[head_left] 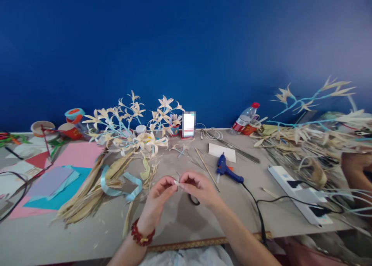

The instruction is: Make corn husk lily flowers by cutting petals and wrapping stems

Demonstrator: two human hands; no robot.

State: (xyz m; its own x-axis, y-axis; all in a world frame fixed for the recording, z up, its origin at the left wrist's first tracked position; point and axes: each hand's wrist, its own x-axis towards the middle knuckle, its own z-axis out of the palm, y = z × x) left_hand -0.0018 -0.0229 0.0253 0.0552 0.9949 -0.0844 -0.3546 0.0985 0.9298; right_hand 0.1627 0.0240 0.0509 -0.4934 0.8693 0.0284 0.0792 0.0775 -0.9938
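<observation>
My left hand (158, 196) and my right hand (199, 186) meet above the middle of the grey table (180, 219). Both pinch a small pale strip (178, 183) between their fingertips. A red bead bracelet (142, 235) circles my left wrist. A dark loop, perhaps scissor handles (194, 200), shows under my right hand. Dried pale leaves (87, 192) and a light blue ribbon (119, 186) lie left of my hands. A blue glue gun (228, 171) rests on the table to the right.
Straw flowers on blue stems (130, 122) stand at the back. Coloured paper sheets (58, 181) lie at left, a white power strip (299, 196) with black cables at right, a plastic bottle (245, 119) and more dried leaves (305, 138) beyond. Another person's arm (356, 173) shows at far right.
</observation>
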